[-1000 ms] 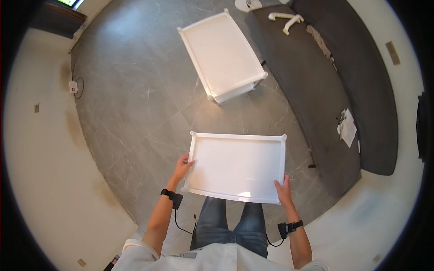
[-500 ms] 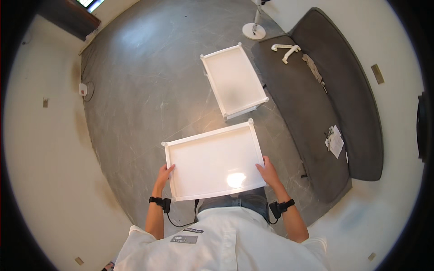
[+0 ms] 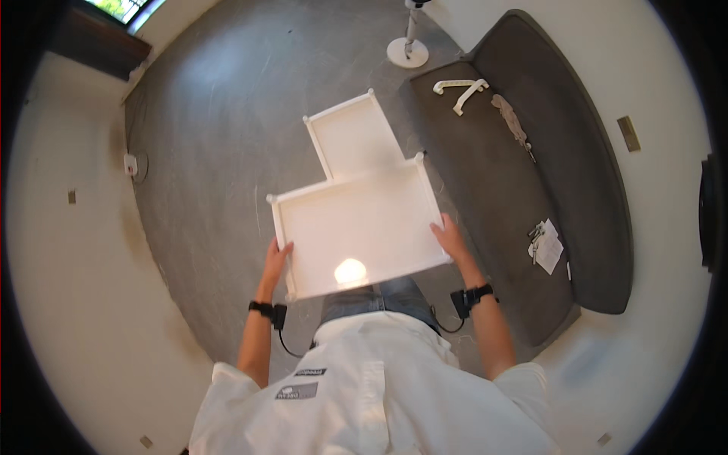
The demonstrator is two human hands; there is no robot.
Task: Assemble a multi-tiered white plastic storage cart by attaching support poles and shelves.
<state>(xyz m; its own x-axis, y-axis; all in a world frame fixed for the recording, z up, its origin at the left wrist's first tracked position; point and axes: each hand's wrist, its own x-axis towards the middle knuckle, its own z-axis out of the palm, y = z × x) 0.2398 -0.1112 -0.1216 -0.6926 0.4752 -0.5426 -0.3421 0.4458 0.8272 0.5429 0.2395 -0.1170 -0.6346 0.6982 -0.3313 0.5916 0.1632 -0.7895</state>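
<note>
White tray (image 3: 356, 227) farther forward, between hands (image 3: 276, 259)

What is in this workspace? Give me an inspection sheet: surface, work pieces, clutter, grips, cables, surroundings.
Surface: grey floor with fine pale streaks.
Work pieces: near white panel, rimmed, with corner knobs, held up; far white panel, partly hidden by it.
Clutter: grey sofa bears white bars, a beige cloth and white paper.
Grips: left grip on the near panel's left edge, right grip on its right.
Cables: dark cable below the left wristband, another below the right.
Surroundings: pale walls; white round-based stand; window upper left.
</note>
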